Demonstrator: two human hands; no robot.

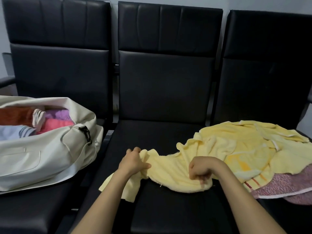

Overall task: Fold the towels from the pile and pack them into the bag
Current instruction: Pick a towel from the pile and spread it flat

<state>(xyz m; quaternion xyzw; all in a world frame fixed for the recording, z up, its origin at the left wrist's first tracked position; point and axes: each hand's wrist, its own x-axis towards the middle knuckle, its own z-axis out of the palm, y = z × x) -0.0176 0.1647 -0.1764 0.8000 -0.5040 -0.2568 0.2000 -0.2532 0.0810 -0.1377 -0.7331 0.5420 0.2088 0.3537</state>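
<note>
Left hand (133, 162): fingers curled, gripping the yellow towel (175, 173) at its end nearest the bag (50, 149).
Right hand (200, 171): fisted, seemingly pinching the towel's near edge.

No legible text anywhere.

This looks like a waiting area in some public building. Three black leatherette seats (165, 88) are joined side by side in one row, with an armrest (6, 81) at the end, set against a plain pale wall (253, 4).
</note>
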